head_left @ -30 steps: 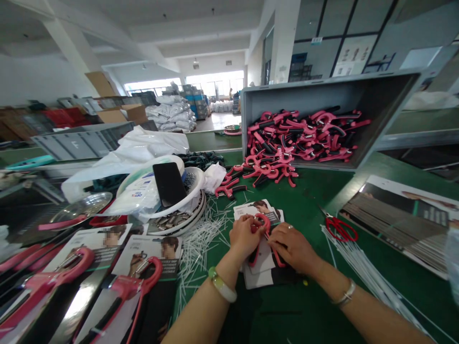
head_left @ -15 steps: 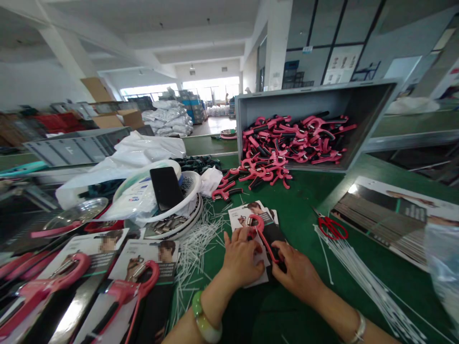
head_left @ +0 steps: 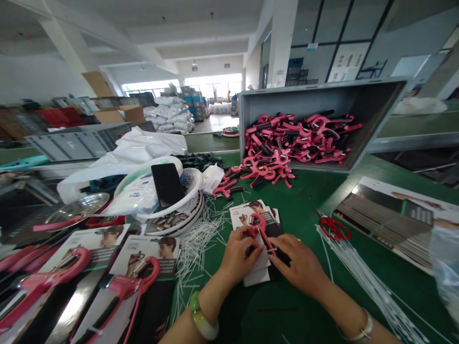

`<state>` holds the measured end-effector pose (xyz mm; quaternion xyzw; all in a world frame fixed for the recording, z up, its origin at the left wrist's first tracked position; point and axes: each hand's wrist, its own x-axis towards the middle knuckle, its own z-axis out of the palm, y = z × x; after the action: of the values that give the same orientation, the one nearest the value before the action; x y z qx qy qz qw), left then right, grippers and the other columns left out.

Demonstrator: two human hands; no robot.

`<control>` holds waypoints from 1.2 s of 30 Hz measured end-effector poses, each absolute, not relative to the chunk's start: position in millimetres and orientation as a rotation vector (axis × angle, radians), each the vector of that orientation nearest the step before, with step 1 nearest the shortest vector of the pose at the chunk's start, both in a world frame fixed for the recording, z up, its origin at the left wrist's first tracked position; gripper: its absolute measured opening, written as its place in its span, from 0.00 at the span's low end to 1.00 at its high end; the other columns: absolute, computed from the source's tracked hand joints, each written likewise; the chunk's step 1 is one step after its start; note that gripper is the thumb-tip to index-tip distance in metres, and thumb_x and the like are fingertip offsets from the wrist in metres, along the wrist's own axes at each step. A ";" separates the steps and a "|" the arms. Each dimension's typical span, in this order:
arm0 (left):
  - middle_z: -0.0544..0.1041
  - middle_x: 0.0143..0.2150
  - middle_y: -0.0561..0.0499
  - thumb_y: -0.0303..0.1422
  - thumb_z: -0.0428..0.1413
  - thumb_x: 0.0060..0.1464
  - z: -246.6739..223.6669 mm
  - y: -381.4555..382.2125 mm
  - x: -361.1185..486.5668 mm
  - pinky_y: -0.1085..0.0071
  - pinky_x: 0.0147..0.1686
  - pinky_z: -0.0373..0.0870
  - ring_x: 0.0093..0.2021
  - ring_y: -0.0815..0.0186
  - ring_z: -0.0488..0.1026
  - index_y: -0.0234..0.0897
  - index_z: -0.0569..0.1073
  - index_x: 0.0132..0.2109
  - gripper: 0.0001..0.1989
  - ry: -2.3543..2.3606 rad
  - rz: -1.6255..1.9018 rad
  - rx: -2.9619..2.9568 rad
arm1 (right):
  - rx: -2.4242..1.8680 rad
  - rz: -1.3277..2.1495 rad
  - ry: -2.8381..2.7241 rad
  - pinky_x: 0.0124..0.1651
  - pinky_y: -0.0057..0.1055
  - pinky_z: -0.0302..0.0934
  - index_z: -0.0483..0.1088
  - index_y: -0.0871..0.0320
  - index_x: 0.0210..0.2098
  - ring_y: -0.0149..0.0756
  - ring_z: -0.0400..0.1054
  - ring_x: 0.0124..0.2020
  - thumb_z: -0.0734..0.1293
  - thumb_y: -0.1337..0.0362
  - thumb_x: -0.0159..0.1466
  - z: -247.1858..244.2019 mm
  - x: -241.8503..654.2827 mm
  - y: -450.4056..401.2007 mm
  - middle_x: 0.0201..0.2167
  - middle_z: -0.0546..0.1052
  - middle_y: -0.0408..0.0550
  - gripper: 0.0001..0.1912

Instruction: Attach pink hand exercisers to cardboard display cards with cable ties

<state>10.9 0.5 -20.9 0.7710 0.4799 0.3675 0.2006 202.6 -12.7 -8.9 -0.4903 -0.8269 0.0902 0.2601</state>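
Left hand (head_left: 239, 255) pinches the pink grip trainer (head_left: 260, 222), right hand (head_left: 299, 260) pressing fingers together on it!
Red scissors (head_left: 335, 229) just right of the backing card (head_left: 247, 215), white cable ties (head_left: 369, 286) further right.

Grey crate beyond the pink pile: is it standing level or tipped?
Tipped: the grey crate leans with its open top toward the person, and pink-and-black hand grippers lie spilled over its front edge onto the green bench.
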 end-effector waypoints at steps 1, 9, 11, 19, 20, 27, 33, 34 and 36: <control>0.68 0.52 0.44 0.32 0.55 0.52 -20.3 -1.5 10.1 0.59 0.54 0.61 0.54 0.58 0.64 0.38 0.74 0.31 0.05 1.372 1.063 2.149 | -1.328 0.278 -2.263 0.44 0.36 0.62 0.71 0.55 0.46 0.40 0.68 0.41 0.63 0.62 0.61 -6.8 201.0 -10.2 0.38 0.74 0.51 0.14; 0.73 0.45 0.45 0.39 0.59 0.47 -17.9 -27.0 -27.5 0.60 0.45 0.66 0.43 0.58 0.70 0.38 0.70 0.47 0.20 1.701 1.086 1.804 | -1.539 0.341 -2.423 0.40 0.34 0.61 0.72 0.56 0.40 0.39 0.68 0.37 0.63 0.63 0.61 9.4 199.0 -9.2 0.36 0.73 0.50 0.09; 0.75 0.35 0.49 0.40 0.57 0.49 -25.2 -28.4 -31.9 0.68 0.34 0.68 0.32 0.64 0.71 0.35 0.71 0.44 0.17 1.584 0.956 1.604 | -1.587 0.295 -2.523 0.38 0.34 0.61 0.72 0.59 0.36 0.40 0.68 0.36 0.60 0.67 0.62 14.9 194.1 -12.2 0.35 0.73 0.51 0.09; 0.76 0.30 0.53 0.37 0.53 0.53 -31.5 -22.1 -16.0 0.75 0.28 0.62 0.26 0.70 0.67 0.37 0.76 0.34 0.10 1.584 0.951 1.643 | -1.673 -0.016 -2.715 0.37 0.36 0.61 0.71 0.62 0.38 0.45 0.69 0.37 0.57 0.77 0.59 23.6 179.4 -11.2 0.35 0.74 0.56 0.15; 0.76 0.30 0.53 0.37 0.53 0.54 -30.5 -22.1 -13.8 0.75 0.28 0.62 0.27 0.70 0.67 0.37 0.76 0.34 0.10 1.600 0.952 1.678 | -1.647 -0.050 -2.758 0.36 0.35 0.61 0.72 0.61 0.37 0.45 0.69 0.37 0.57 0.78 0.59 23.8 179.8 -10.6 0.35 0.74 0.57 0.15; 0.76 0.34 0.54 0.33 0.50 0.56 -29.0 -17.3 1.2 0.76 0.28 0.61 0.27 0.71 0.67 0.39 0.73 0.38 0.08 1.660 0.981 1.801 | -1.419 -0.199 -2.769 0.34 0.30 0.61 0.70 0.61 0.36 0.40 0.68 0.35 0.59 0.77 0.58 20.8 183.9 -5.0 0.34 0.74 0.54 0.12; 0.77 0.35 0.54 0.30 0.49 0.57 -31.0 -5.0 0.8 0.75 0.32 0.65 0.29 0.71 0.70 0.39 0.73 0.39 0.08 1.672 1.114 1.787 | -1.196 0.339 -2.336 0.38 0.29 0.64 0.69 0.58 0.35 0.34 0.70 0.34 0.59 0.69 0.63 -3.8 177.9 8.8 0.32 0.76 0.48 0.07; 0.78 0.36 0.53 0.29 0.50 0.57 -32.4 -3.4 -0.8 0.75 0.33 0.66 0.30 0.70 0.71 0.39 0.74 0.40 0.08 1.655 1.129 1.797 | -1.190 0.408 -2.229 0.38 0.29 0.64 0.69 0.58 0.37 0.34 0.71 0.34 0.60 0.69 0.63 -8.6 175.7 11.0 0.33 0.76 0.47 0.07; 0.78 0.38 0.52 0.28 0.51 0.56 -35.9 -1.0 -4.1 0.75 0.34 0.68 0.31 0.70 0.72 0.39 0.75 0.40 0.09 1.603 1.150 1.832 | -1.210 0.463 -2.065 0.39 0.30 0.65 0.69 0.57 0.43 0.34 0.72 0.35 0.61 0.67 0.62 -16.1 170.5 14.6 0.35 0.77 0.47 0.10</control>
<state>-4.1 -1.0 -35.9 0.6634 0.5805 0.4164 0.2225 170.5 14.6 -16.1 -0.4659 -0.7953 0.1783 0.3445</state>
